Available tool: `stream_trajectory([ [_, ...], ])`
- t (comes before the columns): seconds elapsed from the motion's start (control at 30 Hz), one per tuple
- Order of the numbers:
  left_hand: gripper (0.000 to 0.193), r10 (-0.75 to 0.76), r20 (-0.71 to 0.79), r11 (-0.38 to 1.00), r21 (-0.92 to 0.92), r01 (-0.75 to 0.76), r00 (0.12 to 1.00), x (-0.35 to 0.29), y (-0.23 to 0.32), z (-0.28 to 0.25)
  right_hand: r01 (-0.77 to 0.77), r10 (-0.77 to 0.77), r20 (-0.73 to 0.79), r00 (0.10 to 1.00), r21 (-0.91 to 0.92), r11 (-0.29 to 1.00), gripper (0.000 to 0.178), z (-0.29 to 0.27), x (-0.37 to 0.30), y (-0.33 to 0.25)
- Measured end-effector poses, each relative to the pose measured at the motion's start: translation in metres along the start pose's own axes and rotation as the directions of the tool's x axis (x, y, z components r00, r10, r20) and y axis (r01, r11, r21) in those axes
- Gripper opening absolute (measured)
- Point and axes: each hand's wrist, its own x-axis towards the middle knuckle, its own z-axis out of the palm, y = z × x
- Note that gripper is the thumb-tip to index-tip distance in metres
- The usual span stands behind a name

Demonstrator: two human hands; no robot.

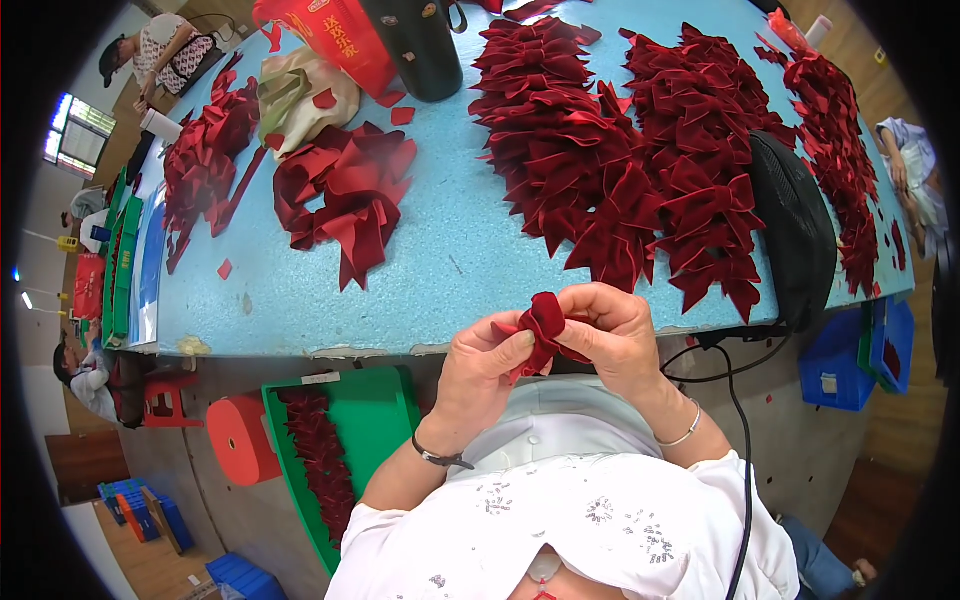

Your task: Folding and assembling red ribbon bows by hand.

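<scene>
Between my two hands, just off the table's near edge, is a dark red velvet bow (543,328). My left hand (487,365) pinches its left side, thumb on the front. With thumb and fingertips, my right hand (612,335) grips its right side; part of the bow is hidden behind the fingers. Beyond my hands, rows of finished-looking red velvet bows (560,130) lie overlapped on the blue table (440,250). A second stack of bows (700,170) sits to the right. Loose red velvet strips (350,190) are heaped at the left.
A black bag (793,230) rests at the table's right edge, with a black cable (735,400) hanging nearby. A dark bottle (420,50) and red bag (325,40) stand at the back. Below left are a green crate (385,410) holding bows and a red roll (240,440). Other people sit around.
</scene>
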Motion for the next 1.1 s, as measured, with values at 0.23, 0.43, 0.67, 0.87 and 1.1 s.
stream_trajectory([
  [0.23, 0.024, 0.025, -0.095, 0.997, 0.079, -0.017, 0.995, -0.002, 0.003, 0.005, 0.242, -0.248, 0.054, 0.967, -0.492, 0.836, 0.020, -0.003, 0.001, -0.003],
  [0.43, 0.021, 0.078, -0.114, 0.981, 0.188, -0.055, 0.990, -0.005, 0.006, 0.006, 0.575, -0.509, 0.330, 0.795, -0.677, 0.459, 0.028, -0.014, 0.008, 0.010],
  [0.67, 0.018, 0.074, -0.093, 0.965, 0.257, -0.048, 0.993, -0.004, 0.012, 0.005, 0.643, -0.497, 0.481, 0.723, -0.732, 0.227, 0.029, -0.023, 0.021, 0.001],
  [0.87, 0.016, 0.065, -0.091, 0.937, 0.347, -0.029, 0.994, -0.003, 0.015, 0.007, 0.590, -0.470, 0.374, 0.800, -0.634, 0.500, 0.028, -0.018, 0.012, 0.007],
  [1.1, 0.016, 0.019, -0.036, 0.939, 0.344, -0.005, 0.999, -0.002, 0.021, 0.005, 0.590, -0.320, 0.496, 0.807, -0.665, 0.458, 0.028, -0.027, 0.012, 0.007],
])
